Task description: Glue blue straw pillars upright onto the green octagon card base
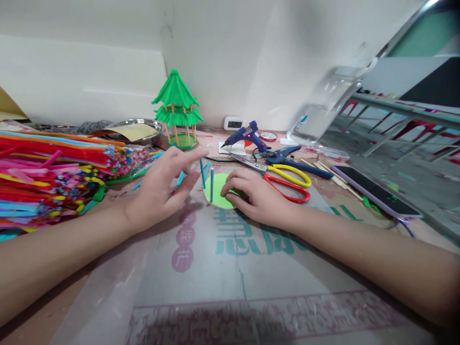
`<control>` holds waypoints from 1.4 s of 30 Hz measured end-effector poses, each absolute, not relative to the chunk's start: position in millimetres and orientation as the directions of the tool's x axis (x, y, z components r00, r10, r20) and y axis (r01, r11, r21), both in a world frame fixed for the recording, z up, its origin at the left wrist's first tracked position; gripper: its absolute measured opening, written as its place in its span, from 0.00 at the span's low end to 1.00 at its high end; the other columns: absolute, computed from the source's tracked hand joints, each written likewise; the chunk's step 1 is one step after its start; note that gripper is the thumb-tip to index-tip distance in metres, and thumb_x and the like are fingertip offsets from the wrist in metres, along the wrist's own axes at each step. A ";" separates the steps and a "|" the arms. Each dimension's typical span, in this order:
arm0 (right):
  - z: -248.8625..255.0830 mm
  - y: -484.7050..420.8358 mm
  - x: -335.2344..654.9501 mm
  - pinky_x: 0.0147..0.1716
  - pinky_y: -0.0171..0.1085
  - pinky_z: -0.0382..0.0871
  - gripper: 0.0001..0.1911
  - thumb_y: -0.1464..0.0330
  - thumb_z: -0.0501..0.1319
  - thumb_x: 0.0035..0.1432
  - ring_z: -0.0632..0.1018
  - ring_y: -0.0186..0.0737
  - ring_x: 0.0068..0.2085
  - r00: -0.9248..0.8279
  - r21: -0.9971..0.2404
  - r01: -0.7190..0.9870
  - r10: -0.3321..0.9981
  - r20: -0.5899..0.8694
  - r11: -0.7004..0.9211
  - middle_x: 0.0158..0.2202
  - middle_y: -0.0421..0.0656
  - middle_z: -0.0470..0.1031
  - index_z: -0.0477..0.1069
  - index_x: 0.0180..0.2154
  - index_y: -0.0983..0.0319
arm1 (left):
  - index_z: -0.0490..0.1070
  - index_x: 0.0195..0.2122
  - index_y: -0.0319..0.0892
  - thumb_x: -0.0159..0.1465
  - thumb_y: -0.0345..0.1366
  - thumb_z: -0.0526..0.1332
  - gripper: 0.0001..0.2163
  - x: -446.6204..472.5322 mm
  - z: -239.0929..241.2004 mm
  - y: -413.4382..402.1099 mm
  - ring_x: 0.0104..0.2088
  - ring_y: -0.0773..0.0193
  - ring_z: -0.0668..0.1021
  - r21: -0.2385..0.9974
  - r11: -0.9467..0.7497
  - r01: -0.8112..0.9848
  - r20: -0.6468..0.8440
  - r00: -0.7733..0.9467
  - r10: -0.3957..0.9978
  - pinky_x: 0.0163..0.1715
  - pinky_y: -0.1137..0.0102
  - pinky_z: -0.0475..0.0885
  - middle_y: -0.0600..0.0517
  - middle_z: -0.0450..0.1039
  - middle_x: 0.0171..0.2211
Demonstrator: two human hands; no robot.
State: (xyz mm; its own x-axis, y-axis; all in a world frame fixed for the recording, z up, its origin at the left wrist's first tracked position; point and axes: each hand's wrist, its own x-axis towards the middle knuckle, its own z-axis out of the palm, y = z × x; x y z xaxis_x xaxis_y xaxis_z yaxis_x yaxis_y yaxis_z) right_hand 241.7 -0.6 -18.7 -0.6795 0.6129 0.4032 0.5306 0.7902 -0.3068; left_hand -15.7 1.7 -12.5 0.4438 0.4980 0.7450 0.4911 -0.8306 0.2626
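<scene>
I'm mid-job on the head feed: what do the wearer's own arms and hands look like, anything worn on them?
The left hand and right hand are ungloved, with no ring visible. The left forearm and right forearm are bare as far as the view shows: no sleeve, watch, bracelet or cable stands out.

Left hand [167, 184]: bare; slim, rounded fingers [189, 158]; surface detail softened by blur. Left forearm [72, 247]: bare and smooth along its visible length, narrowing evenly toward the wrist. Right hand [258, 194]: bare; slender fingers, rounded at the tips; nail detail too small to tell. Right forearm [373, 256]: bare, smooth, broadest toward the elbow end, tapering to a narrower wrist.
</scene>
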 end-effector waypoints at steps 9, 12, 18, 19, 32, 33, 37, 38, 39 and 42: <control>-19.4 1.0 241.7 0.49 0.47 0.71 0.09 0.72 0.57 0.69 0.76 0.48 0.46 -0.688 -0.287 0.518 0.592 0.419 0.806 0.43 0.50 0.75 0.76 0.42 0.63 | 0.66 0.62 0.46 0.72 0.30 0.58 0.18 -12.9 -12.5 -3.1 0.41 0.61 0.73 0.176 -0.866 0.468 0.751 0.506 0.425 0.43 0.65 0.71 0.51 0.67 0.40; -19.8 1.0 242.1 0.49 0.46 0.71 0.09 0.72 0.57 0.69 0.77 0.48 0.46 -0.687 -0.283 0.515 0.587 0.428 0.809 0.42 0.50 0.76 0.76 0.41 0.64 | 0.66 0.55 0.45 0.72 0.33 0.59 0.11 -14.0 -18.7 0.9 0.37 0.63 0.72 0.277 -0.859 0.431 0.783 0.416 0.462 0.40 0.66 0.71 0.53 0.66 0.38; -23.1 4.5 243.9 0.48 0.44 0.73 0.11 0.76 0.56 0.67 0.77 0.46 0.46 -0.686 -0.285 0.499 0.574 0.447 0.818 0.42 0.49 0.76 0.76 0.41 0.63 | 0.69 0.51 0.42 0.71 0.45 0.59 0.14 -20.0 -31.3 27.6 0.40 0.59 0.75 0.583 -0.657 0.477 0.621 0.259 0.739 0.43 0.63 0.72 0.50 0.70 0.40; -23.7 5.1 244.2 0.48 0.44 0.73 0.11 0.77 0.55 0.66 0.77 0.45 0.45 -0.681 -0.286 0.499 0.574 0.455 0.818 0.42 0.49 0.76 0.76 0.40 0.62 | 0.72 0.50 0.42 0.71 0.46 0.59 0.14 -20.9 -32.7 32.2 0.42 0.58 0.76 0.579 -0.644 0.499 0.577 0.307 0.757 0.46 0.61 0.73 0.49 0.72 0.40; -17.8 -4.4 248.1 0.47 0.43 0.75 0.06 0.69 0.58 0.70 0.81 0.44 0.46 -0.518 -0.321 0.526 0.597 0.613 0.787 0.43 0.47 0.81 0.73 0.44 0.61 | 0.82 0.40 0.44 0.68 0.38 0.59 0.11 -14.8 -27.5 17.5 0.47 0.56 0.80 0.467 -0.725 0.506 0.522 0.504 0.688 0.53 0.60 0.72 0.49 0.82 0.42; -18.2 -4.0 248.5 0.47 0.43 0.75 0.06 0.69 0.58 0.70 0.81 0.44 0.45 -0.508 -0.333 0.535 0.611 0.608 0.776 0.43 0.47 0.82 0.73 0.45 0.61 | 0.82 0.41 0.44 0.68 0.39 0.60 0.11 -15.1 -27.1 17.9 0.47 0.56 0.80 0.511 -0.690 0.512 0.497 0.480 0.723 0.54 0.60 0.72 0.49 0.82 0.43; -19.0 -3.5 249.4 0.46 0.41 0.76 0.06 0.70 0.59 0.69 0.82 0.43 0.44 -0.465 -0.368 0.544 0.636 0.616 0.754 0.42 0.46 0.82 0.74 0.45 0.61 | 0.83 0.43 0.47 0.66 0.46 0.62 0.13 -17.5 -25.8 21.0 0.47 0.55 0.80 0.654 -0.523 0.547 0.356 0.387 0.851 0.56 0.59 0.72 0.51 0.82 0.43; -18.5 -4.0 249.4 0.46 0.41 0.76 0.06 0.70 0.59 0.69 0.82 0.43 0.44 -0.462 -0.369 0.539 0.632 0.623 0.757 0.42 0.46 0.82 0.74 0.45 0.61 | 0.83 0.42 0.47 0.65 0.48 0.63 0.13 -17.9 -25.2 21.1 0.46 0.55 0.80 0.669 -0.495 0.554 0.335 0.370 0.866 0.55 0.59 0.72 0.51 0.82 0.43; -17.9 -4.8 249.2 0.47 0.41 0.76 0.06 0.71 0.58 0.69 0.82 0.42 0.44 -0.461 -0.365 0.532 0.623 0.632 0.764 0.42 0.45 0.82 0.74 0.45 0.61 | 0.83 0.42 0.48 0.65 0.49 0.64 0.14 -18.2 -24.5 21.0 0.45 0.55 0.80 0.678 -0.475 0.561 0.323 0.353 0.878 0.55 0.60 0.72 0.51 0.82 0.42; -16.3 -6.9 248.4 0.47 0.41 0.76 0.06 0.71 0.58 0.69 0.82 0.42 0.44 -0.470 -0.344 0.505 0.587 0.659 0.791 0.42 0.45 0.82 0.74 0.44 0.61 | 0.83 0.39 0.47 0.62 0.51 0.66 0.14 -17.9 -22.1 19.3 0.42 0.56 0.80 0.694 -0.439 0.570 0.302 0.323 0.897 0.52 0.61 0.72 0.52 0.82 0.40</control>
